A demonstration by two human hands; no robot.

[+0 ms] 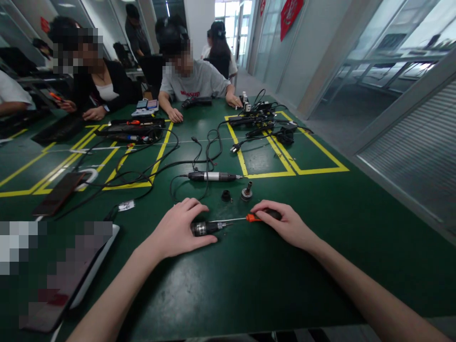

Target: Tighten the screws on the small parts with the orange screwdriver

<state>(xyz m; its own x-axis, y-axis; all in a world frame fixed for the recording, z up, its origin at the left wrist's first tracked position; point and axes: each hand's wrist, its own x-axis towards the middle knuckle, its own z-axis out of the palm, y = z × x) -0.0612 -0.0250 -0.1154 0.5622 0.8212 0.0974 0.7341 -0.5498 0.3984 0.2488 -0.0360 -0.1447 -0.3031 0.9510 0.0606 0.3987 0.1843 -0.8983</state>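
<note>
My left hand (181, 228) is cupped over a dark cylindrical tool with a silver band, which looks like an electric screwdriver (210, 228). Its narrow tip points right, and its rear end is hidden under my palm. In my right hand (281, 221) is a hand screwdriver (252, 217), gripped by its orange and black handle. The thin shaft points left, its end close to the electric screwdriver's upper side; whether they touch I cannot tell. Just beyond lie a small black cap-like part (226, 195) and a round metal part with a stem (246, 192).
A second electric screwdriver (213, 176), black and silver, lies farther back with its cord. Phones (59, 192) and cables are at left. Yellow tape (320, 169) marks the green table (302, 294). A tangle of plugs (263, 118) is at the back. Several people sit opposite.
</note>
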